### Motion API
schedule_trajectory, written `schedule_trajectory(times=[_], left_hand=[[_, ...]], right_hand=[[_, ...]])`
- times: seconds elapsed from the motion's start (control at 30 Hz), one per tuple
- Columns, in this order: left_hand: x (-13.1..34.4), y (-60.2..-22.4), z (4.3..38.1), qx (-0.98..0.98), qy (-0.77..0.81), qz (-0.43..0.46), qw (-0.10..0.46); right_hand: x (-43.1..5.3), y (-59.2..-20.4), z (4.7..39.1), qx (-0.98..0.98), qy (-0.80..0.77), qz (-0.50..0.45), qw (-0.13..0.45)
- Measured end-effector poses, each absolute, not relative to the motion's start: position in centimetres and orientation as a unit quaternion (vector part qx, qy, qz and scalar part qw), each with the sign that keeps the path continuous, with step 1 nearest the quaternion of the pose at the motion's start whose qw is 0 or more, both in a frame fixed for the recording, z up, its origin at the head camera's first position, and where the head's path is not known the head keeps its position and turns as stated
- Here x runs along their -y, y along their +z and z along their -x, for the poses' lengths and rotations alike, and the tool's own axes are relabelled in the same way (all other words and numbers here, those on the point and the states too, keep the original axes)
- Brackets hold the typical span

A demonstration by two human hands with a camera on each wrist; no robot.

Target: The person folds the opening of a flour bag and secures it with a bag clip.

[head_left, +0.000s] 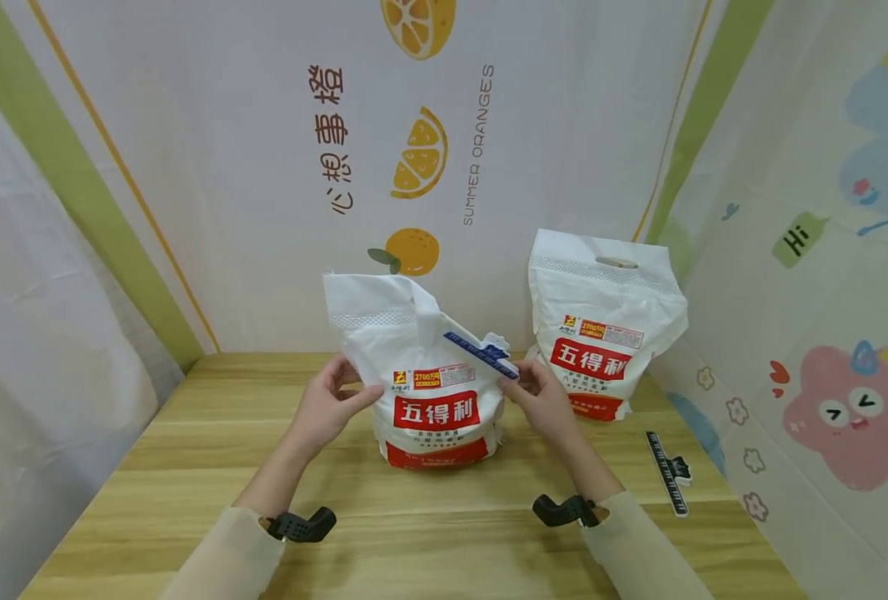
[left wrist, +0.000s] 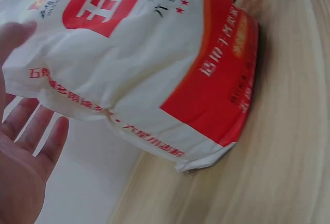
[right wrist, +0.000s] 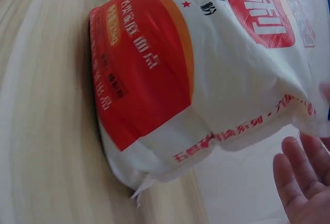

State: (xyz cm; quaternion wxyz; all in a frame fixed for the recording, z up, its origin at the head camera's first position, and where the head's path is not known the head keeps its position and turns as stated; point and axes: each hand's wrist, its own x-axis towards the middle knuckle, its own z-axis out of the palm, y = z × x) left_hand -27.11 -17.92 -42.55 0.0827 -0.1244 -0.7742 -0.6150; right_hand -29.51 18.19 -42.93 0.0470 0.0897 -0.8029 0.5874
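Note:
A white flour bag (head_left: 440, 412) with red print stands on the table, its top folded down slantwise on the right. Along that slanted fold sits a long blue-and-white sealing clip (head_left: 480, 352). My left hand (head_left: 329, 406) holds the bag's left side, thumb in front and fingers behind the edge. At the right edge, just under the clip's lower end, my right hand (head_left: 543, 403) grips the bag between thumb and fingers. In the right wrist view several fingertips (right wrist: 289, 165) show behind the bag's edge, and the bag's side seam faces the camera.
Behind and to the right stands a second flour bag (head_left: 590, 342) with a cut-out handle. A black-and-white sealing clip (head_left: 669, 475) lies on the wooden table (head_left: 429, 533) near its right edge. Printed curtains (head_left: 264, 167) hang behind and at both sides.

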Motion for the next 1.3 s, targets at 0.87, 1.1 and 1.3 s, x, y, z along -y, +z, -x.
schedule_trajectory(times=[0.87, 1.1, 1.3], left_hand=[[12.7, -47.0, 27.5, 0.714, -0.689, 0.121, 0.029], [12.8, -47.2, 27.4, 0.737, -0.666, 0.117, 0.024], [12.8, -47.3, 27.2, 0.741, -0.661, 0.116, 0.021]], right_hand=[[-14.7, -46.6, 28.9, 0.782, 0.605, -0.117, -0.09], [-14.8, -47.1, 29.0, 0.802, 0.584, -0.099, -0.074], [-14.9, -47.1, 28.7, 0.816, 0.568, -0.092, -0.06]])
